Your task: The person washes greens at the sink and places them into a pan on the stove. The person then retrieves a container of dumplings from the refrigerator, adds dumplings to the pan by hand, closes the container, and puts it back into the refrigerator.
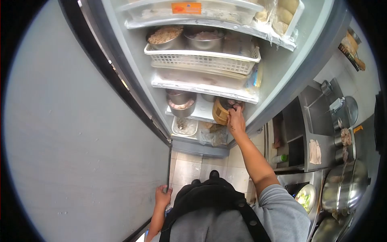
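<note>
My right hand [236, 119] reaches onto a lower fridge shelf and grips the rim of a round tan container [220, 112], which looks like a bamboo steamer. Dark pieces lie inside it, partly covered by my fingers. Down on the left, my left hand [163, 197] is at the edge of the open grey fridge door [96, 153], its fingers bent around that edge. Left of the tan container stand metal bowls [181, 105] with pale pink food. Below are a white tub [185, 126] and a clear plastic bag [213, 135].
A white basket [201, 58] holding metal bowls sits on the shelf above. Frost coats the shelf edges. To the right are a steel sink [320, 115], a large lidded pot [342, 187] and a bowl of cut vegetables [305, 198]. Tiled floor [187, 167] shows below the fridge.
</note>
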